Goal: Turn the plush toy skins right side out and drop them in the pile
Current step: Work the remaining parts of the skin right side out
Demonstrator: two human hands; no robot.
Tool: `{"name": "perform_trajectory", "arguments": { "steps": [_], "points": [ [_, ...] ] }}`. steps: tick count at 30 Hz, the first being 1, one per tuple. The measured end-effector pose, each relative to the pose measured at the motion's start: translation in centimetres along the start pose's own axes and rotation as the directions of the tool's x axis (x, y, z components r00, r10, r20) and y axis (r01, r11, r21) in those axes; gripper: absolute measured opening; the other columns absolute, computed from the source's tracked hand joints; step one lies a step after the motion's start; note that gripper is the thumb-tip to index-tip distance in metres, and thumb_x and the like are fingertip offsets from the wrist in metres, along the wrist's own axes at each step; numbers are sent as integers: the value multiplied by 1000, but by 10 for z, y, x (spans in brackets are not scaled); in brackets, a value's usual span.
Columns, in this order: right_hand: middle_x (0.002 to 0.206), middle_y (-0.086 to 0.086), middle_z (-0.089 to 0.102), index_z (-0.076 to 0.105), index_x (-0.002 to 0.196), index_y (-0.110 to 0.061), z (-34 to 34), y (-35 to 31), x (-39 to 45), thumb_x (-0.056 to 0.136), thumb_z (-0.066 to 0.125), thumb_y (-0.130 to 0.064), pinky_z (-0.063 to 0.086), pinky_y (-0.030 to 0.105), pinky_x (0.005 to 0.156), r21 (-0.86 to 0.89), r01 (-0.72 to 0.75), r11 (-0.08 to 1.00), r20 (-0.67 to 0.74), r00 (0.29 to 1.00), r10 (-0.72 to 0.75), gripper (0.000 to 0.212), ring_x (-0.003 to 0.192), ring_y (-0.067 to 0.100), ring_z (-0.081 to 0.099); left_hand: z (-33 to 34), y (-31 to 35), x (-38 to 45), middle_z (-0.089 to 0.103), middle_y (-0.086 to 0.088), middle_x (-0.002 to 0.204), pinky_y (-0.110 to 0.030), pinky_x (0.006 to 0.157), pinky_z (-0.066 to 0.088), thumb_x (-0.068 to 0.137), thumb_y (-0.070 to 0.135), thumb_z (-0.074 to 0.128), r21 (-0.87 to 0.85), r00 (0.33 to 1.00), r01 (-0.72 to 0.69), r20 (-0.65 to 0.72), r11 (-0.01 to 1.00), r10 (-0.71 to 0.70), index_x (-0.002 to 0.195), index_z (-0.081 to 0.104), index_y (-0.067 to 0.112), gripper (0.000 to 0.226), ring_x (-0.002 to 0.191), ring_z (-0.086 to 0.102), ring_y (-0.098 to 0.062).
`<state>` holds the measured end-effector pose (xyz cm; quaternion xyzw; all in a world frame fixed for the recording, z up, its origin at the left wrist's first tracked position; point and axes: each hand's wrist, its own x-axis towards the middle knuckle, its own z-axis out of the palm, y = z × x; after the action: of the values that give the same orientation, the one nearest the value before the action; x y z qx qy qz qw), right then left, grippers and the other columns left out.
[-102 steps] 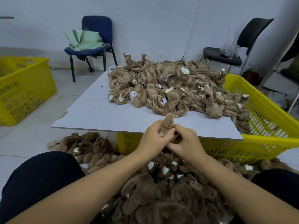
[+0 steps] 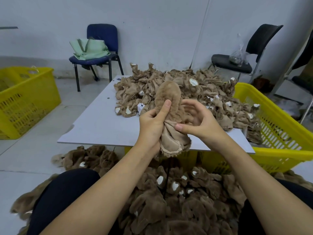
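I hold one plush toy skin [image 2: 169, 99] above the near edge of the white table [image 2: 105, 126]. Its upper part shows fluffy tan fur and its lower part still shows the smooth woven backing. My left hand [image 2: 153, 122] grips its middle, thumb pressed up along the fur. My right hand [image 2: 198, 122] pinches the backing with its thumb, the fingers curled behind the fur. A heap of inside-out skins [image 2: 203, 94] covers the far half of the table. The pile of furry brown turned skins [image 2: 177, 200] lies on the floor between my knees.
A yellow basket [image 2: 274, 133] stands under and to the right of the table; another yellow basket [image 2: 25, 99] sits on the floor at left. A blue chair [image 2: 100, 46] with a green bag and a black chair [image 2: 245, 53] stand by the wall.
The skin was a small bunch squeezed between both hands; now a long furry section stands out of my left hand, and both hands have risen.
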<state>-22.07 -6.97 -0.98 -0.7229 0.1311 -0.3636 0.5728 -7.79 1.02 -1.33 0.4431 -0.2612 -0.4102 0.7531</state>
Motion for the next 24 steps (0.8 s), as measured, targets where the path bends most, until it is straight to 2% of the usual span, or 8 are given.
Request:
{"name": "perform_trajectory", "arguments": {
  "steps": [3, 6, 9, 13, 16, 19, 21, 24],
  "points": [
    [110, -10, 66, 49, 120, -16, 3, -2, 1, 72, 87, -6, 58, 37, 78, -11, 23, 1000, 19, 1000, -22, 63, 95, 20, 67, 0, 2, 1, 76, -22, 96, -41, 78, 61, 67, 49, 80, 3, 999, 29, 16, 1000, -29, 83, 80, 9, 43, 89, 75, -34],
    [108, -10, 61, 55, 107, -16, 6, -5, 0, 76, 88, -13, 51, 27, 64, -143, 96, 985, 8, 995, -95, 46, 84, 11, 62, 0, 3, 1, 77, -18, 95, -35, 70, 62, 78, 50, 72, -5, 999, 44, -2, 999, -44, 84, 80, 10, 41, 86, 76, -30],
    [119, -11, 63, 71, 107, -24, 7, -12, -1, 76, 85, -33, 54, 26, 76, -406, 147, 902, 17, 988, -154, 35, 94, 12, 64, 1, 5, 0, 77, -18, 96, -38, 78, 62, 83, 51, 69, 13, 998, 44, -33, 999, -44, 90, 77, 4, 47, 88, 75, -30],
    [130, -12, 56, 70, 103, -33, 3, -23, 1, 78, 80, -43, 54, 25, 80, -612, 170, 772, 108, 985, -131, 29, 105, 7, 60, 6, 10, -3, 76, -21, 95, -43, 83, 61, 72, 54, 71, 3, 999, 32, -43, 999, -32, 86, 77, 3, 53, 89, 74, -35],
    [133, -5, 56, 71, 96, -25, 0, -29, 3, 80, 81, -37, 46, 22, 91, -662, 203, 721, 160, 979, -129, 23, 116, 7, 56, 9, 10, -4, 76, -21, 91, -41, 79, 61, 66, 56, 75, 21, 1000, 5, -4, 1000, -5, 76, 79, 8, 49, 83, 74, -31],
    [131, 4, 59, 75, 92, -9, 0, -30, 2, 81, 84, -23, 43, 46, 106, -699, 252, 669, 156, 967, -202, 20, 124, 23, 55, 13, 9, -6, 75, -22, 95, -44, 85, 61, 62, 58, 77, 35, 999, -13, 37, 999, 11, 81, 78, 5, 57, 91, 74, -34],
    [127, 8, 60, 73, 87, -4, 4, -28, 2, 80, 83, -13, 45, 46, 102, -715, 267, 646, 126, 958, -257, 16, 119, 25, 57, 14, 10, -8, 75, -23, 99, -45, 88, 60, 69, 55, 74, 12, 998, 4, 60, 1000, -4, 84, 78, 5, 53, 96, 74, -35],
    [106, 7, 61, 63, 78, -4, 10, -24, 2, 79, 77, -1, 47, 25, 79, -700, 275, 659, 35, 935, -352, 15, 93, 13, 58, 16, 13, -8, 75, -23, 103, -41, 87, 61, 89, 46, 65, 14, 993, 55, 102, 998, -56, 89, 78, 3, 45, 97, 73, -33]
  ]
}}
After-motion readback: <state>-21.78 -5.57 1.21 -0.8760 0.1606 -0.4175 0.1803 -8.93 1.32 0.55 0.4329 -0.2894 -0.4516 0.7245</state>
